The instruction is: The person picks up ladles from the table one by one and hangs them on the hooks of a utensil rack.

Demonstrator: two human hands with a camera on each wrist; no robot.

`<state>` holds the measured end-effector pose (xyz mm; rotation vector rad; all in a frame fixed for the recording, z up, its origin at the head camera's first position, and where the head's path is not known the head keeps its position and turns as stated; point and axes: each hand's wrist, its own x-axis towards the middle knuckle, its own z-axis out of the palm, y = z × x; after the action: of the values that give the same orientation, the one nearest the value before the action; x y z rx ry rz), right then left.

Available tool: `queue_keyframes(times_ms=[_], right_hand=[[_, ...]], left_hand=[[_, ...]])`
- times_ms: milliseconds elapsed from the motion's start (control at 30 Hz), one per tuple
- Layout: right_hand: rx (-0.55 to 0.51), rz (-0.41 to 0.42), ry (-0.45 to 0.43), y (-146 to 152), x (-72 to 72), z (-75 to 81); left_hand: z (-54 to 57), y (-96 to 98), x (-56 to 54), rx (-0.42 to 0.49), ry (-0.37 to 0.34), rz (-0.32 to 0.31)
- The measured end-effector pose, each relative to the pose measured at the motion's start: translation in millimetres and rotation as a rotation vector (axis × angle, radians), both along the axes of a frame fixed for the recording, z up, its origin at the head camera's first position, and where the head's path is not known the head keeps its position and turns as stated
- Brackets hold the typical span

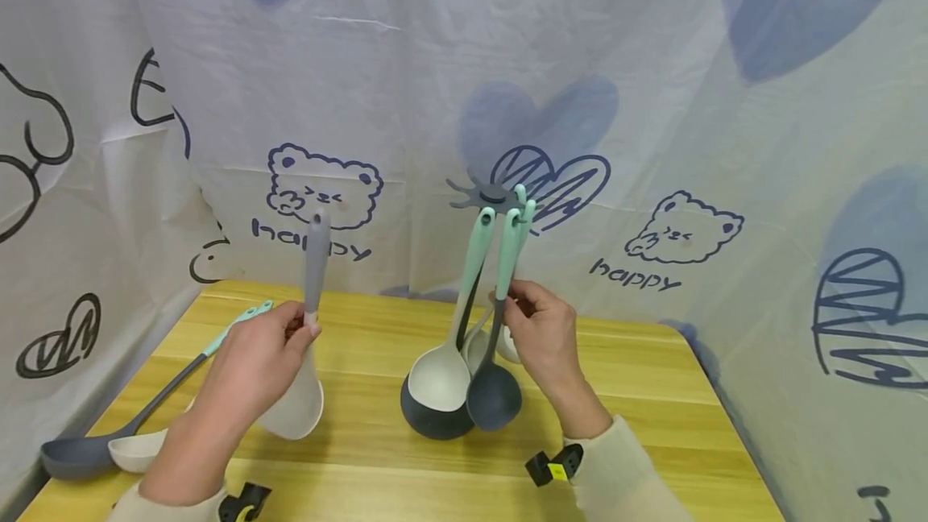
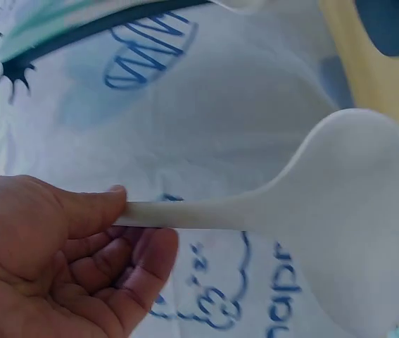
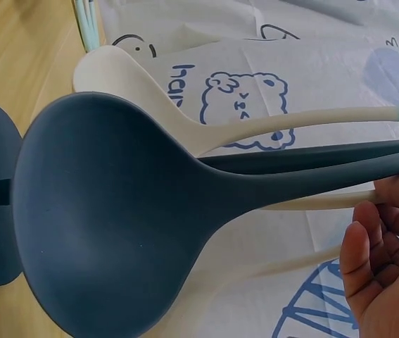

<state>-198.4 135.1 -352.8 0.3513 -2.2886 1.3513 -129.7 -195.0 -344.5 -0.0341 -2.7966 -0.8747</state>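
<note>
My left hand [image 1: 254, 361] grips a white spoon [image 2: 354, 218] with a grey handle [image 1: 316, 264], thumb and fingers around the neck. It is held upright, bowl down, at the left of the table. A utensil stand [image 1: 495, 198] with a dark hooked top and round dark base [image 1: 435, 423] bears several mint-handled utensils. My right hand [image 1: 544, 337] pinches the handle of a dark ladle [image 3: 115, 211] hanging on the stand's front right. Beside that ladle hangs a white ladle [image 1: 439, 378]. Further pale utensils behind are partly hidden by the ladles and my right hand.
A dark ladle [image 1: 80, 457] and a white ladle [image 1: 134, 451] lie at the wooden table's [image 1: 362, 474] left edge, partly behind my left forearm. A printed cloth [image 1: 428, 143] hangs close behind the table and along its sides.
</note>
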Motion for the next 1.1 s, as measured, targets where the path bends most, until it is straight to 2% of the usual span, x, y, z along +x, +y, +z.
queue_keyframes(times_ms=[200,367,500,633,1100], right_hand=[[-0.015,-0.007,0.015,-1.2,-0.5,3.6],[-0.026,-0.011,0.015,-2.0,-0.5,4.9],[-0.03,-0.013,0.016,-2.2,-0.4,4.4],[-0.031,-0.014,0.015,-2.5,-0.1,4.1],[-0.02,-0.017,0.024,-2.0,0.8,4.5]], left_hand=[[22.4,31.3,5.8,0.043,0.178,-0.047],[34.9,53.8,5.8,0.045,0.267,-0.103],[38.0,67.3,4.1,0.03,0.268,-0.146],[36.0,75.5,1.3,0.027,0.264,-0.179],[31.0,85.8,-3.8,0.019,0.259,-0.21]])
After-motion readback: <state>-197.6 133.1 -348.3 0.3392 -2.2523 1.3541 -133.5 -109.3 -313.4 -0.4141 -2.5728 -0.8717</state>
